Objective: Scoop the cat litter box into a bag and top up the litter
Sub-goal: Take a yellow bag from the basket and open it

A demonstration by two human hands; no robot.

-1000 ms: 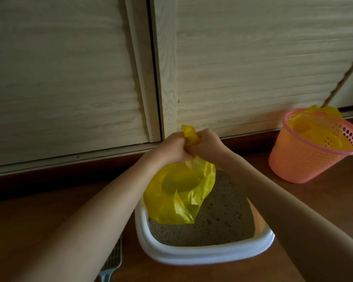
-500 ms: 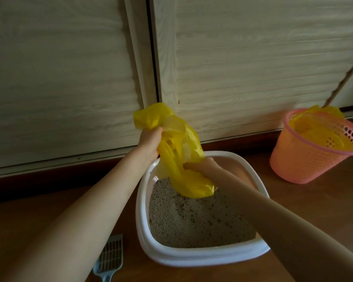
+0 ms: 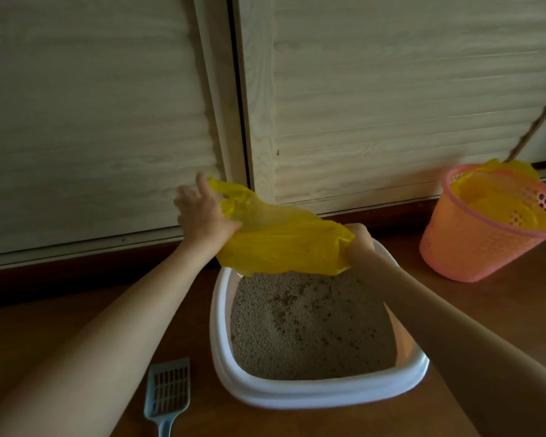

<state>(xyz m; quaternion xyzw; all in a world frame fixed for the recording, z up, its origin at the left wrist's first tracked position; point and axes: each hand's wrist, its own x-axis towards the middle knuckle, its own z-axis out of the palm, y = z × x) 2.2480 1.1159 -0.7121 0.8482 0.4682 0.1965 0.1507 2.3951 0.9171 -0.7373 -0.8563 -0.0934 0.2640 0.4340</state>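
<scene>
Hands stretch a yellow bag (image 3: pixel 284 244) between them above the far end of the white litter box (image 3: pixel 297 395). Left hand (image 3: pixel 204 212) grips one end, right hand (image 3: pixel 360 236) pinches the other. Grey litter (image 3: pixel 309 329) fills the box on the wooden floor (image 3: pixel 501 298). Blue slotted scoop (image 3: pixel 168 389) lies just left of it; a pink basket (image 3: pixel 473 247) with a yellow liner stands to the right.

Both my forearms reach forward, bare and nearly straight. My left hand (image 3: pixel 204 212), back facing up, grips one end of the yellow bag (image 3: pixel 284 244); my right hand (image 3: pixel 361 236), lower, pinches the other end.
</scene>
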